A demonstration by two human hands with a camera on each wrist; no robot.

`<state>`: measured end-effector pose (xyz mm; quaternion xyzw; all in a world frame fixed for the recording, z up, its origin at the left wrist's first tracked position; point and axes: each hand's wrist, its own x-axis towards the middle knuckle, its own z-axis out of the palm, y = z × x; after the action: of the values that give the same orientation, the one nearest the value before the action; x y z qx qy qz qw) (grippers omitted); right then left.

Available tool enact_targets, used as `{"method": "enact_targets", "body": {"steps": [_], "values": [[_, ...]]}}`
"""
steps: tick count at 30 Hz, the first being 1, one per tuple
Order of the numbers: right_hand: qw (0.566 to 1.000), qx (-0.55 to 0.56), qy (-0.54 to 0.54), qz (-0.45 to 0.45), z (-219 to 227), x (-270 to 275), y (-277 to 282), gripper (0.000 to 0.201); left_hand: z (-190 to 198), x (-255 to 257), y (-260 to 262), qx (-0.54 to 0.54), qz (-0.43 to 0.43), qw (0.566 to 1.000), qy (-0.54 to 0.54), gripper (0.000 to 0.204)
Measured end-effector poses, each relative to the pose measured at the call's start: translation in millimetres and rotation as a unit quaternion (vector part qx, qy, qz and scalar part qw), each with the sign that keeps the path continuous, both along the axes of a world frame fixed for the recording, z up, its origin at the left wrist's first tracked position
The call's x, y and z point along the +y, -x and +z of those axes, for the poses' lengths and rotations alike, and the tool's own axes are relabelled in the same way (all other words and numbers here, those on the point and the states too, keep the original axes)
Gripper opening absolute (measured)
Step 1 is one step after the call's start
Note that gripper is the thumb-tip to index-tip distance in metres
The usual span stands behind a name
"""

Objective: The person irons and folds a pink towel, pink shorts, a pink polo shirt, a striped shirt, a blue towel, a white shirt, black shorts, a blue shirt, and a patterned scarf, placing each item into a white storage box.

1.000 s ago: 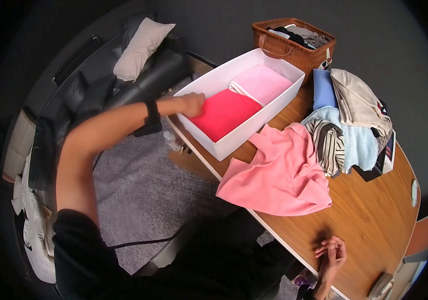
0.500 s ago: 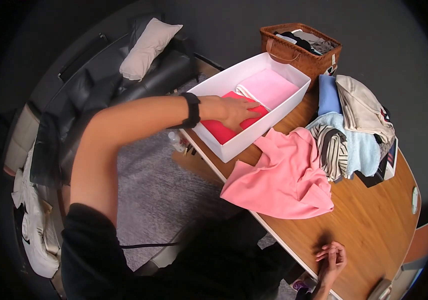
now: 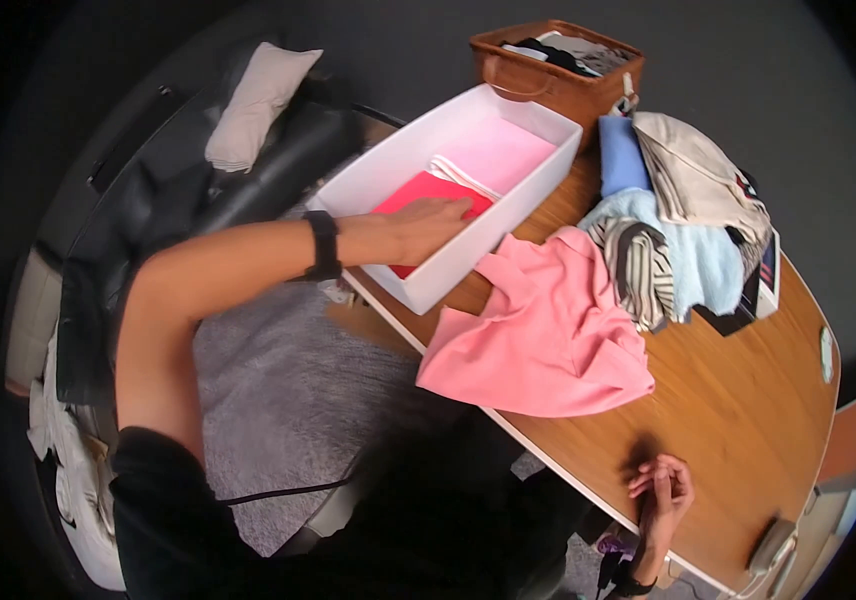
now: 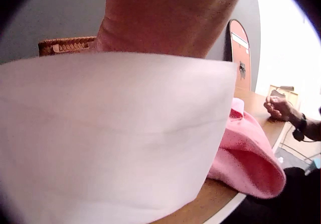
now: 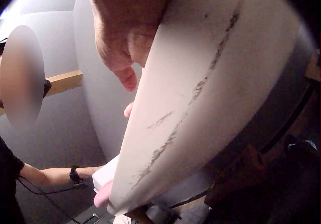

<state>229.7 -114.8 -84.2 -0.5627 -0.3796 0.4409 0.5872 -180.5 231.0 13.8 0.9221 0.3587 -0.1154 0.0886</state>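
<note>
My left hand (image 3: 426, 228) reaches over the near end of a white box (image 3: 508, 225) and rests on a folded red cloth (image 3: 410, 193), its fingers stretched toward the long side wall. Behind the red cloth lies a folded pale pink cloth (image 3: 501, 150) with a white edge. In the left wrist view the box wall (image 4: 115, 133) hides the fingers. By the table edge, my right hand (image 3: 666, 490) lies idle with loosely bent fingers, holding nothing. Between the hands a pink garment (image 3: 548, 340) is spread, rumpled, on the table.
A brown basket (image 3: 558, 78) of clothes stands behind the box. To the right is a pile with a blue roll (image 3: 622, 155), a beige garment (image 3: 693, 175), a light blue towel (image 3: 703, 265) and a striped cloth (image 3: 638, 265). The wooden table (image 3: 748, 400) has a curved edge.
My left hand moved from the box's near end onto the red cloth, where its fingers spread, then drew closer together by the side wall. The right hand stayed put; the head view shifted slightly.
</note>
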Motion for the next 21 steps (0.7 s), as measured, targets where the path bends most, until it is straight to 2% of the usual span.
{"method": "enact_targets", "body": {"steps": [1, 4, 5, 8, 9, 10, 11, 12, 15, 17, 18, 21], "values": [[1.0, 0.001, -0.005, 0.001, 1, 1, 1, 0.026, -18, 7, 7, -0.037, -0.007, 0.999, 0.007, 0.044], [1.0, 0.008, -0.013, 0.01, 1, 1, 2, 0.024, -25, 11, 4, -0.056, 0.034, 0.997, 0.047, 0.044], [1.0, 0.011, -0.014, 0.011, 2, 1, 3, 0.024, -24, 11, 5, -0.063, -0.006, 0.998, 0.022, 0.041], [1.0, 0.012, -0.015, 0.016, 3, 2, 3, 0.023, -11, 18, 3, 0.001, -0.036, 0.999, 0.005, 0.033], [1.0, 0.007, -0.015, 0.017, 3, 2, 5, 0.023, 31, -2, -13, -0.028, 0.031, 0.998, 0.04, 0.025], [1.0, 0.002, -0.013, 0.017, 3, 2, 6, 0.022, 36, -5, -16, -0.119, 0.03, 0.991, -0.059, 0.023], [1.0, 0.004, -0.015, 0.023, 3, 2, 5, 0.022, 38, -6, -20, -0.209, 0.027, 0.965, -0.155, 0.022], [1.0, 0.009, -0.012, 0.024, 3, 2, 6, 0.022, 42, -7, -25, -0.297, 0.024, 0.921, -0.249, 0.021], [0.999, 0.021, -0.005, 0.026, 7, 2, 7, 0.023, 56, -37, -51, -0.359, -0.034, 0.906, -0.221, 0.031], [0.999, 0.02, -0.005, 0.027, 5, 3, 7, 0.023, 54, -64, -76, -0.15, 0.015, 0.979, -0.134, 0.046], [0.999, 0.02, -0.005, 0.026, 4, 2, 7, 0.023, 51, -76, -85, -0.041, 0.037, 0.995, -0.088, 0.054], [0.999, 0.024, -0.009, 0.031, 6, 2, 8, 0.022, 1, -83, -90, -0.009, 0.031, 0.999, -0.041, 0.074]]}}
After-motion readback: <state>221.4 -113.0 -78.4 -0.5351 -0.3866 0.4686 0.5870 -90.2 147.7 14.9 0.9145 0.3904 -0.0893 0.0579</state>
